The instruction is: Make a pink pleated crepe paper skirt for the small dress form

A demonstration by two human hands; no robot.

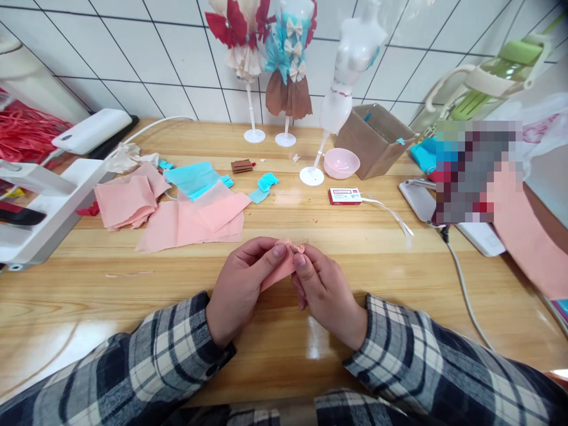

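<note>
Between both hands, near the front middle of the table, is a small folded strip of pink crepe paper (279, 275). My left hand (244, 281) pinches its upper end between thumb and forefinger. The thumb and fingers of my right hand (326, 287) close on the gathered top edge of the same paper. Its lower part slants down behind my left fingers and is partly hidden. Larger pink sheets (164, 222) lie beyond my left hand, with a blue sheet (195, 177) overlapping them.
Behind are two dressed mini mannequins (288, 89), a bare white one (341, 77), a pink bowl (341, 163) and a brown paper box (373, 139). A small red-and-white box (345, 196) lies ahead. A white power strip (48, 231) is left; a cable (464, 296) runs along the right.
</note>
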